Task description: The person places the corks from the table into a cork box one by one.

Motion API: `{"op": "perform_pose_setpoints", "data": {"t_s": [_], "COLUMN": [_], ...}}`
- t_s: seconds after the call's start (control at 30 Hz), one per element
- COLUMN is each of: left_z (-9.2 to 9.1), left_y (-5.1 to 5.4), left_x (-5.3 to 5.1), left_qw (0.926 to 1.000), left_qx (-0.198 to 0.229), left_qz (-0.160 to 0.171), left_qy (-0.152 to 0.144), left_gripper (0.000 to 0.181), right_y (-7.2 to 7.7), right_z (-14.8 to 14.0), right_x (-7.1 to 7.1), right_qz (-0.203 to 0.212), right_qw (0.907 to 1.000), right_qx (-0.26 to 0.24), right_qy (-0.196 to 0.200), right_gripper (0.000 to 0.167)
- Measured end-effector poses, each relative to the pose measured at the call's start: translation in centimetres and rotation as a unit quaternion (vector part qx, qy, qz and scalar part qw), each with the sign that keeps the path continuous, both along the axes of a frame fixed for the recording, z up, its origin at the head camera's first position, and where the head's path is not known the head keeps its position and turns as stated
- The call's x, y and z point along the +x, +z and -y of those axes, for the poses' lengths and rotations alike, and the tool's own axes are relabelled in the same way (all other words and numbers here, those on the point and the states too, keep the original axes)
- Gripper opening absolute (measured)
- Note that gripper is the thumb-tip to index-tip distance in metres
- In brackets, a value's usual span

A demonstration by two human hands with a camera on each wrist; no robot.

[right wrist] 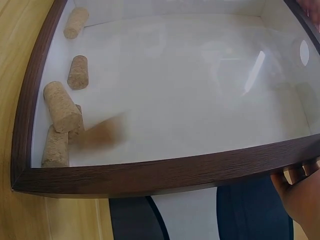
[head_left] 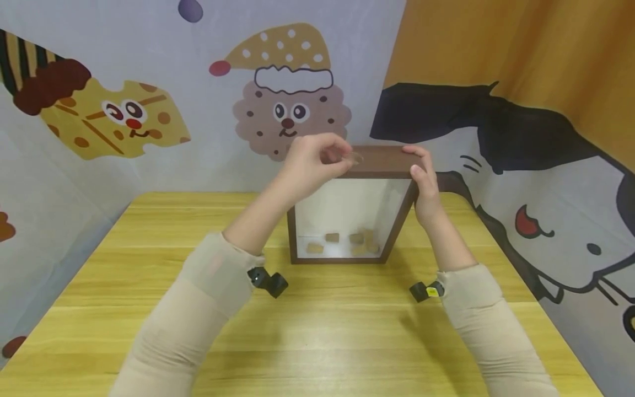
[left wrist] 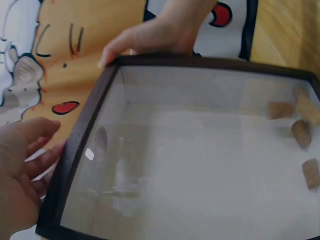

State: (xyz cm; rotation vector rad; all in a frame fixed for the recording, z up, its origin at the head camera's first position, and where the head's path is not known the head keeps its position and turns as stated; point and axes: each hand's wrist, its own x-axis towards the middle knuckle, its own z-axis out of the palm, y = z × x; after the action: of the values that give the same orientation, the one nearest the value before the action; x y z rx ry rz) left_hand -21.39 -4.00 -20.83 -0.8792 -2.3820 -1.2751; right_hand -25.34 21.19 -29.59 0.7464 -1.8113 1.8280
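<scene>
A dark-framed box with a clear front stands upright on the table, several corks at its bottom. My left hand is over the left part of its top, beside a round hole. In the left wrist view that hand has bent, relaxed fingers, with nothing visible between them. My right hand grips the top right corner, fingers on top and thumb at the front edge. Inside the box, in the right wrist view, one cork is blurred above other corks.
The wooden table extends in front of the box and to both sides. Behind it hangs a pale cloth with cartoon figures, and an orange part lies to the right. A small black device is at each wrist.
</scene>
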Motion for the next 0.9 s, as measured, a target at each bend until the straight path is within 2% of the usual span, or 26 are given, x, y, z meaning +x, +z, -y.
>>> {"op": "perform_pose_setpoints", "data": {"t_s": [0.17,0.23,0.37,0.47,0.63,0.7,0.9], "left_z": [1.6,2.5,4.3,5.8,8.2,9.2,11.8], "left_y": [-1.3,-2.1,-4.1,-5.9,-8.9,-10.1,-13.1], "left_x": [2.4,3.2,4.5,5.0,5.7,6.0,6.7], "left_qw": [0.9978,0.996,0.9918,0.9909,0.9917,0.9913,0.9914], "left_qx": [0.061,0.075,0.093,0.101,0.112,0.118,0.104], "left_qz": [-0.025,-0.049,-0.087,-0.088,-0.042,-0.013,0.058], "left_qy": [-0.009,-0.007,-0.006,0.005,0.046,0.057,0.054], "left_gripper": [0.016,0.015,0.015,0.017,0.018,0.018,0.019], "right_y": [0.1,0.1,0.0,-0.1,-0.2,-0.2,-0.1], "right_z": [-0.1,-0.1,-0.1,-0.1,-0.1,-0.1,0.0], "right_x": [-0.1,-0.1,-0.1,-0.1,0.0,0.0,-0.1], "right_qz": [-0.011,-0.014,-0.014,-0.011,-0.004,-0.003,-0.01], "right_qw": [0.9999,0.9999,0.9999,0.9999,0.9999,0.9999,0.9999], "right_qx": [-0.003,-0.002,0.006,0.01,0.01,0.01,0.009], "right_qy": [-0.002,0.001,0.003,0.001,0.003,0.004,0.002], "right_gripper": [0.041,0.042,0.042,0.042,0.042,0.042,0.042]}}
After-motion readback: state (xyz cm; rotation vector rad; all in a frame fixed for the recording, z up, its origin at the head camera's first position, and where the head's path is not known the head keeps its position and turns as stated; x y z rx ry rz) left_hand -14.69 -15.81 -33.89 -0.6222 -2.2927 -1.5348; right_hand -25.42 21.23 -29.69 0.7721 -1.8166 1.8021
